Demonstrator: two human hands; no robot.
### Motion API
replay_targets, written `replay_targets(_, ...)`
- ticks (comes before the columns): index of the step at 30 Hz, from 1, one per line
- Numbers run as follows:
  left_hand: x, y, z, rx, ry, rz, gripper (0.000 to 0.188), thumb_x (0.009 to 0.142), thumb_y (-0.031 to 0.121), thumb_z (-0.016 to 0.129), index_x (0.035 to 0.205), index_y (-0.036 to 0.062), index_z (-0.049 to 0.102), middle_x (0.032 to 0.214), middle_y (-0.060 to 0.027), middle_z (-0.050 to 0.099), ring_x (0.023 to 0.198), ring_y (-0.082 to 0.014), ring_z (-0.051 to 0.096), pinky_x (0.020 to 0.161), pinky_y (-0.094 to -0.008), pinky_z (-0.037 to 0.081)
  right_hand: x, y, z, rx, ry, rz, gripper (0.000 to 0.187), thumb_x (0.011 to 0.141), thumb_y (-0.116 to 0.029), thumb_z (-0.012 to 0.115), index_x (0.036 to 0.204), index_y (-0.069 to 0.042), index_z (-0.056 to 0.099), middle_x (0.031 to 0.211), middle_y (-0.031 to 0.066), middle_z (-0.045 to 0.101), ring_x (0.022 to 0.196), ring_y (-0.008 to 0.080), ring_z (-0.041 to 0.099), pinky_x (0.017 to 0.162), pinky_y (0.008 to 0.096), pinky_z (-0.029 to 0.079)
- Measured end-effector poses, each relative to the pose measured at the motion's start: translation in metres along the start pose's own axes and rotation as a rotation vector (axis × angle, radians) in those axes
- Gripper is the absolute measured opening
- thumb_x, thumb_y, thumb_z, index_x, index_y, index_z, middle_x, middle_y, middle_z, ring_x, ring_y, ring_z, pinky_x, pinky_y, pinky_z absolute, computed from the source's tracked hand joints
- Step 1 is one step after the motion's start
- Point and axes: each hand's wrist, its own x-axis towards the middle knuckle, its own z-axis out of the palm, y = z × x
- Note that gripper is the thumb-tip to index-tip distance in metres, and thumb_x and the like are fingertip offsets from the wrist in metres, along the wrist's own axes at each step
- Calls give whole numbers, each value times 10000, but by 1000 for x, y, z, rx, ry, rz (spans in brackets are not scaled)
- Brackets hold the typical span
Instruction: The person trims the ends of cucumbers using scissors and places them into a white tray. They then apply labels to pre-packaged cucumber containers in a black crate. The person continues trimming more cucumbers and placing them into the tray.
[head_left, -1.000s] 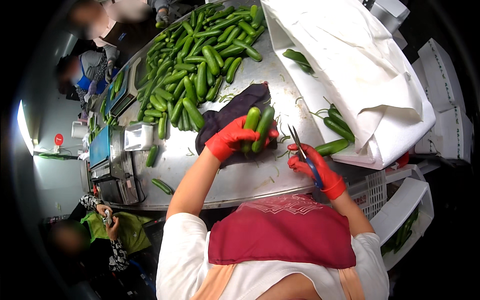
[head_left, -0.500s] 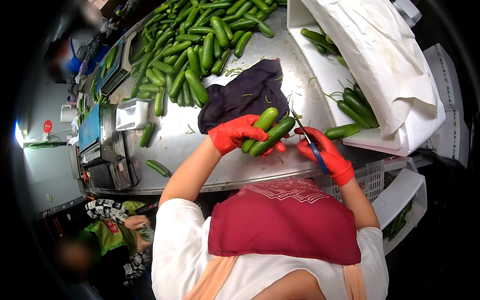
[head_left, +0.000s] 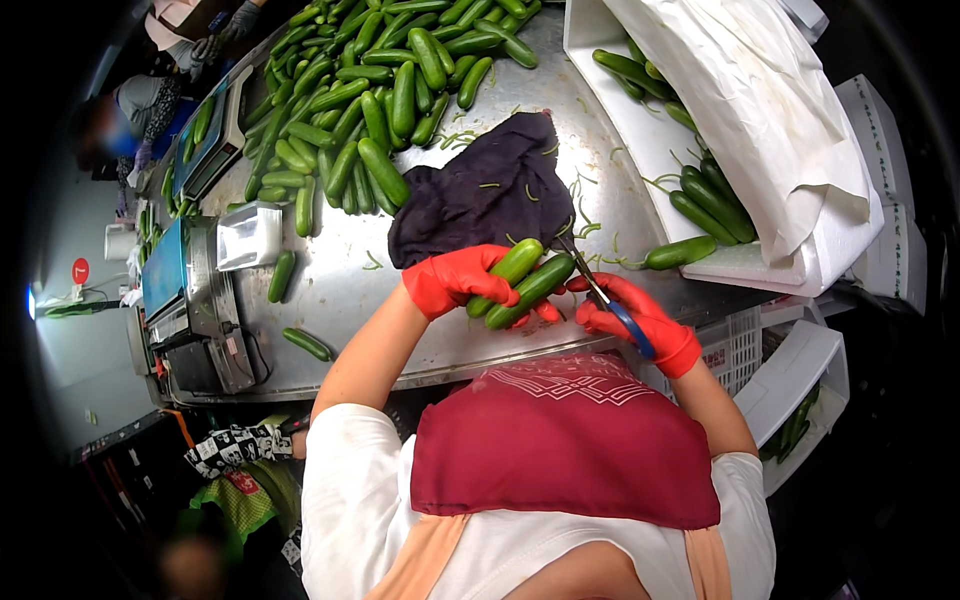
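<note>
Two green cucumbers (head_left: 532,290) lie side by side in my left hand (head_left: 455,281), which wears a red glove and is closed around them. My right hand (head_left: 640,318), also in a red glove, grips blue-handled scissors (head_left: 627,322). The scissor blades point up and left, close to the far end of the nearer cucumber. A dark cloth (head_left: 480,195) lies crumpled on the metal table just beyond my left hand. Thin cut stems (head_left: 590,228) are scattered on and beside the cloth.
A big heap of cucumbers (head_left: 370,100) covers the far left of the metal table (head_left: 420,345). At right, a white foam box (head_left: 800,262) with white paper holds more cucumbers. Scales (head_left: 190,290) and a clear plastic tub (head_left: 250,236) stand at left. Other people are along the left side.
The scissors have come closer to the cucumbers' stem ends, and my left hand has shifted slightly left and down with the cucumbers. The person at lower left has moved. The view has shifted a little.
</note>
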Motion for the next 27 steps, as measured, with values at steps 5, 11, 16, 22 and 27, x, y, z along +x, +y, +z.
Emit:
replay_targets(5, 2, -10, -3, -25, 17, -6, 670, 797, 131, 676, 1388, -29, 406, 1128, -177, 654, 834, -201, 650, 760, -335, 523, 1, 9, 15, -58, 204, -12, 431, 885, -192, 666, 1282, -80, 541, 874, 15, 598, 764, 81, 539, 674, 229, 447)
replay_targets(11, 15, -35, -11, -515, 49, 351, 689, 844, 144, 617, 1435, -34, 312, 1229, -179, 599, 945, -221, 629, 871, -338, 492, -2, 12, 17, -86, 303, -20, 401, 865, -174, 687, 1246, -106, 585, 786, -3, 575, 617, 55, 504, 574, 204, 421)
replay_targets(16, 24, -27, -4, -1085, 162, 571, 544, 914, 104, 548, 1392, -48, 340, 1371, -205, 468, 1262, -288, 491, 1099, -435, 392, -8, 14, 12, -217, -7, -20, 403, 863, -102, 650, 1250, -39, 555, 744, 8, 592, 660, 73, 544, 622, 225, 454)
replay_targets(22, 27, -23, -3, -1145, 165, 363, 555, 922, 76, 534, 1419, -1, 299, 1430, -202, 401, 1315, -330, 426, 1116, -496, 353, -2, 3, 1, -151, -351, 88, 378, 894, -121, 649, 1239, -13, 538, 839, 40, 637, 774, 102, 585, 696, 254, 476)
replay_targets(27, 36, -24, 1, -1135, 196, 280, 523, 945, 82, 517, 1392, -64, 286, 1397, -230, 422, 1314, -332, 426, 1123, -504, 342, 5, -12, -8, -169, -446, 252, 421, 877, -198, 672, 1238, -18, 550, 847, 16, 616, 754, 74, 553, 680, 240, 462)
